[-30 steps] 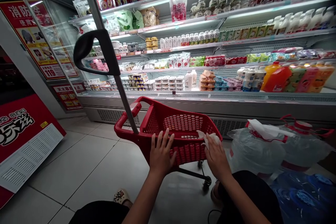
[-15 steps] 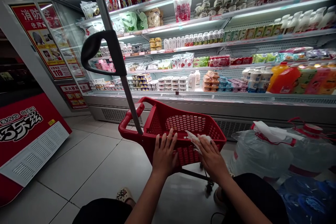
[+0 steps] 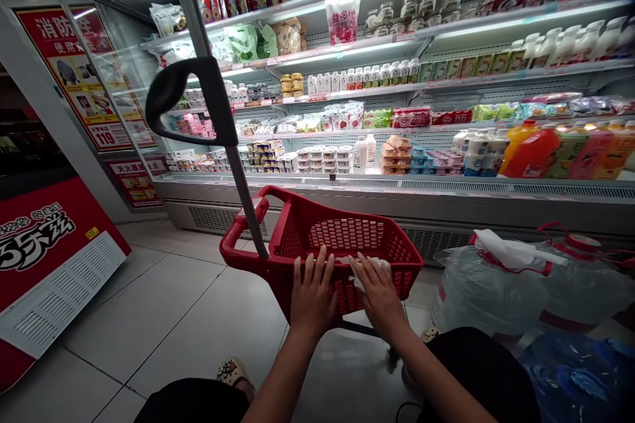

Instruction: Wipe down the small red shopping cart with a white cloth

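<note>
at the bottom of the frame sit the person's dark-clad knees, with 2 bare forearms rising from them toward the middle. the left hand (image 3: 311, 291) lies open and flat, fingers spread, on the near wall of the red shopping basket (image 3: 342, 238), fingertips hooked just over its rim. the right hand (image 3: 380, 291) is beside it, a little to the right, fingers bent and pressing a white wipe (image 3: 364, 271) against the same rim; the wipe shows only as a crumpled edge past the fingertips. both hands are equally near the rim, which runs left to right across the frame, so the wipe lies along the basket's long near edge, with the left hand touching the wall to its left. the basket stands on the tiled floor on wheels, its black pull handle (image 3: 186, 99) slanting up to the upper left. at lower right lie large water jugs (image 3: 489, 294) with red caps. behind all runs the lit chiller shelving (image 3: 397, 178), stocked with yoghurt, milk and juice bottles.
</note>
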`<state>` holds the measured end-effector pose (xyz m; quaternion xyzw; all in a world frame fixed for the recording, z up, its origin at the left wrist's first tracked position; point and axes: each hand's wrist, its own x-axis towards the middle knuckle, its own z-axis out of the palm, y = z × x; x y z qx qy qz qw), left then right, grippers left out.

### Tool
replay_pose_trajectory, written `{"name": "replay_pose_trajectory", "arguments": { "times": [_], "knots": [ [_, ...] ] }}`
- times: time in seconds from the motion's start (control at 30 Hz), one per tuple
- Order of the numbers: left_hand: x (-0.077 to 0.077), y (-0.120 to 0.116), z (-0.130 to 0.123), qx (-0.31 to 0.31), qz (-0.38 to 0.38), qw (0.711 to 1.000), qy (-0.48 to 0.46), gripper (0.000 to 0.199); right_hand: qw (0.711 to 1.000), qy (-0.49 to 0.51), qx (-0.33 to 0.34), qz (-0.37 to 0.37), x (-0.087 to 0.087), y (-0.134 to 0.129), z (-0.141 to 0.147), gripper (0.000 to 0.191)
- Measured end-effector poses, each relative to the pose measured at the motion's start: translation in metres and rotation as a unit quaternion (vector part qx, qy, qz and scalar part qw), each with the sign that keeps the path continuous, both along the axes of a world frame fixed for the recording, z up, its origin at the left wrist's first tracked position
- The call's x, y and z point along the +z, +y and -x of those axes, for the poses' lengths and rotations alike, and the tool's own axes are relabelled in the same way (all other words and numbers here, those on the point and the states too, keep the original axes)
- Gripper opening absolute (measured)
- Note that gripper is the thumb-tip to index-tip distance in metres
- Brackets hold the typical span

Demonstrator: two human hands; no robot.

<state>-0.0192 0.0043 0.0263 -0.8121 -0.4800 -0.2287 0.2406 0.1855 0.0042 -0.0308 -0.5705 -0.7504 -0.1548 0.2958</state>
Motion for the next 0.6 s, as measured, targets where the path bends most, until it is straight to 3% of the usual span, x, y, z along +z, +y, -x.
{"name": "replay_pose_trajectory", "arguments": {
  "times": [0.13,0.27,0.4,0.47,0.6],
  "knots": [
    [0.002,0.0,0.005,-0.004,-0.009,1.0,0.014,0.076,0.999,-0.018,0.032,0.012,0.01,-0.011,0.013,0.066],
    [0.011,-0.001,0.018,-0.02,-0.016,0.999,0.025,0.073,0.998,-0.044,0.043,0.024,0.002,-0.01,-0.032,0.063],
    [0.023,-0.001,0.034,-0.004,-0.027,1.0,-0.002,0.07,0.998,-0.017,-0.037,0.041,-0.021,-0.004,-0.09,0.06],
    [0.025,-0.001,0.038,0.006,-0.035,0.999,-0.017,0.064,0.995,0.011,-0.082,0.051,-0.029,0.0,-0.106,0.058],
    [0.02,-0.002,0.031,0.007,-0.029,0.999,-0.031,0.058,0.993,0.045,-0.104,0.037,-0.03,0.009,-0.089,0.057]
  ]
}}
